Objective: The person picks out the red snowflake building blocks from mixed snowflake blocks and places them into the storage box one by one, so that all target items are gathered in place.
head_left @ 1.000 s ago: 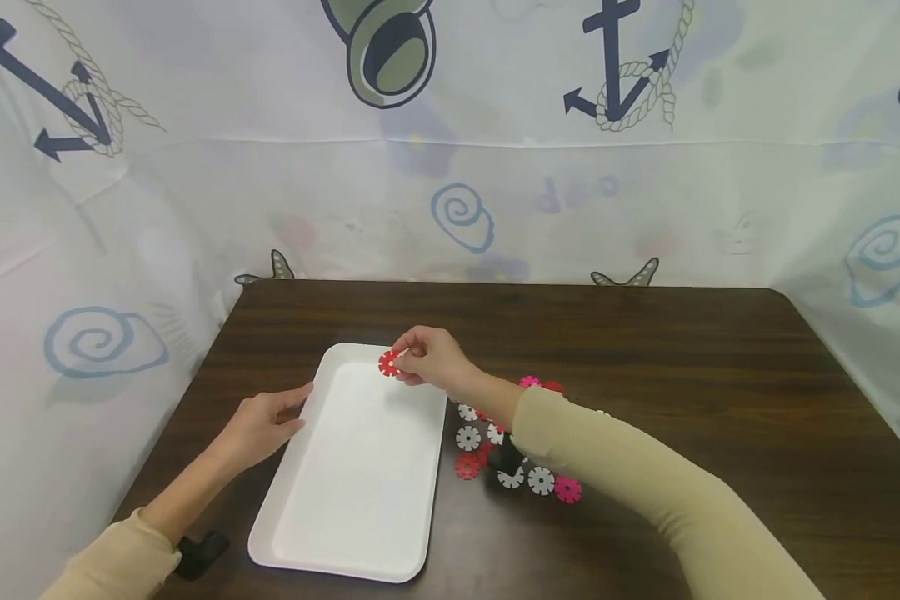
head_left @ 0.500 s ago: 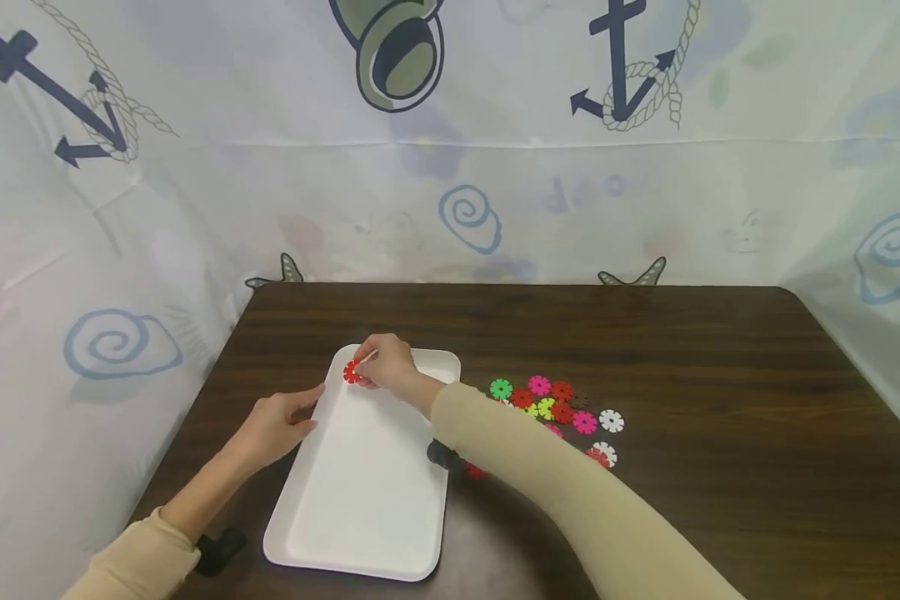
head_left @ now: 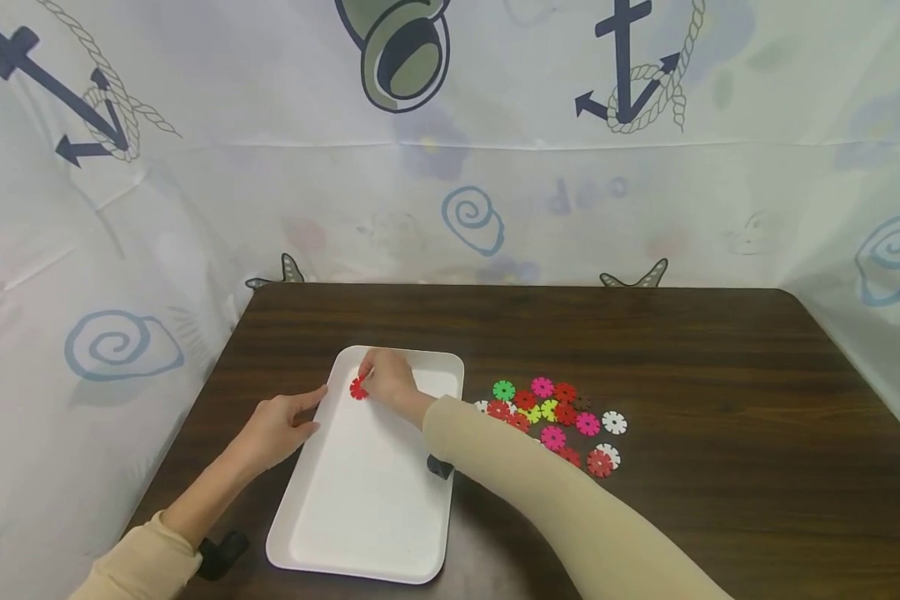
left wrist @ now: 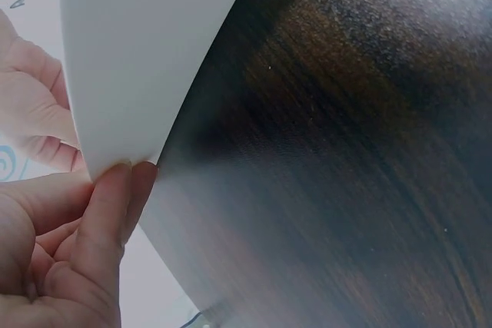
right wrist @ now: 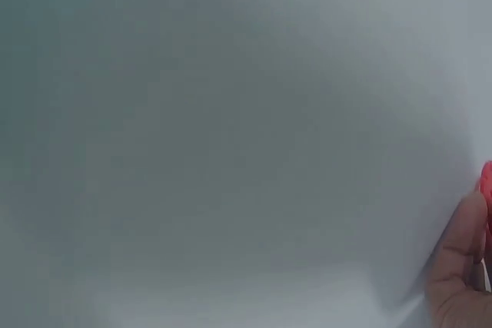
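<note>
1. Right hand (head_left: 388,379): thumb and fingers pinching one red disc over the tray's far left part.
2. Red disc (head_left: 357,389): notched rim, gripped by its edge. Contact with the tray floor: cannot be told; the right wrist view catches only a sliver of it. Handling, as judged: lower until the rim meets the floor, lay the face flat, then spread the fingertips; early release may let it bounce or roll.
3. Left hand (head_left: 273,429): thumb and fingertips pinching the tray's left rim, best read from the left wrist view. Handling, as judged: steady, light pressure; an upward pull could tip the tray and send a disc sliding.
4. White tray (head_left: 367,483): oblong, shallow, raised walls, long sides running away from the person. Handling, as judged: keep the right forearm and its black wrist camera (head_left: 439,467) above the right wall, which they cross.
5. Loose discs (head_left: 565,414): red, pink, yellow, green, white; right of the tray, several overlapping, some hidden by the right sleeve (head_left: 510,458). Handling, as judged: raise the sleeve to avoid scattering them.
6. Table (head_left: 720,417): dark, wood-grained.
7. Backdrop cloth (head_left: 307,192): pale, nautical print.
</note>
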Motion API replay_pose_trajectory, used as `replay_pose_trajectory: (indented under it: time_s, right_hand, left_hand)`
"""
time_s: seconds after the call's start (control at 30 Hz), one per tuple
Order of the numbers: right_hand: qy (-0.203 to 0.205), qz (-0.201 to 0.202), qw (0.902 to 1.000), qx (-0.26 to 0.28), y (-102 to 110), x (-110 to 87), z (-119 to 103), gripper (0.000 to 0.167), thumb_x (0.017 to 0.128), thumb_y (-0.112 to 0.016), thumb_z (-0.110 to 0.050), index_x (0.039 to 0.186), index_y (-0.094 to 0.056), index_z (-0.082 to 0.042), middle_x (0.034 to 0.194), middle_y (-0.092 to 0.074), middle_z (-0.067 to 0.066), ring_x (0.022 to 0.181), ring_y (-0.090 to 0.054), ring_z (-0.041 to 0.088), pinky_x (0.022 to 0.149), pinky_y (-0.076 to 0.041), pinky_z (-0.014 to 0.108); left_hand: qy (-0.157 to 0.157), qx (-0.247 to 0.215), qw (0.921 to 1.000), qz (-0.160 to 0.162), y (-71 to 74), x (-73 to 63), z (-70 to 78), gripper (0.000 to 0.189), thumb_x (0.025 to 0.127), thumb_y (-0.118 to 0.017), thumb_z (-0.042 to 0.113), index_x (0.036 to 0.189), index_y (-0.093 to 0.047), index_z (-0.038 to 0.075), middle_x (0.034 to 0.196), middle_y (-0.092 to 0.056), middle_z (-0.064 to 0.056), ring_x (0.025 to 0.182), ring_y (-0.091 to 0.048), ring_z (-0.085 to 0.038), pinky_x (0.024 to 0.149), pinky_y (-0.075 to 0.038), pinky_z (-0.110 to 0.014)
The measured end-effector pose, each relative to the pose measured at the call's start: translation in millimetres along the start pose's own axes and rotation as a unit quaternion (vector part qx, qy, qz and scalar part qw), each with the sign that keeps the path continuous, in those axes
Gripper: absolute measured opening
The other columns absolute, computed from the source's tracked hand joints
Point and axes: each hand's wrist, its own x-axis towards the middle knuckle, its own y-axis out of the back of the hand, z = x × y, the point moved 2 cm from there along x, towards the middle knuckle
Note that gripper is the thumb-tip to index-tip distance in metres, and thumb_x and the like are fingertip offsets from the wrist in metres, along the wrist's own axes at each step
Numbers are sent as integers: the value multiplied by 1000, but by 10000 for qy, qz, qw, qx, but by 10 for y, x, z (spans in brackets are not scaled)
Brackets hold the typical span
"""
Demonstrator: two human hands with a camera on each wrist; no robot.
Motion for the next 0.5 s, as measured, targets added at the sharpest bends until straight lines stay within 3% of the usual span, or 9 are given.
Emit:
replay_pose_trajectory:
  time_s: [0.5]
  right_hand:
    - [-49,93,9974,-714,-44,6,-9,3,84,-67,-6,84,-65,-7,78,-58,1,75,-52,12,62,-47,16]
  left_hand:
    - [-79,-40,10000,29,-6,-14,-16,55,85,-63,-4,135,-43,-8,132,-47,-32,97,-65,-41,76,-57,-44]
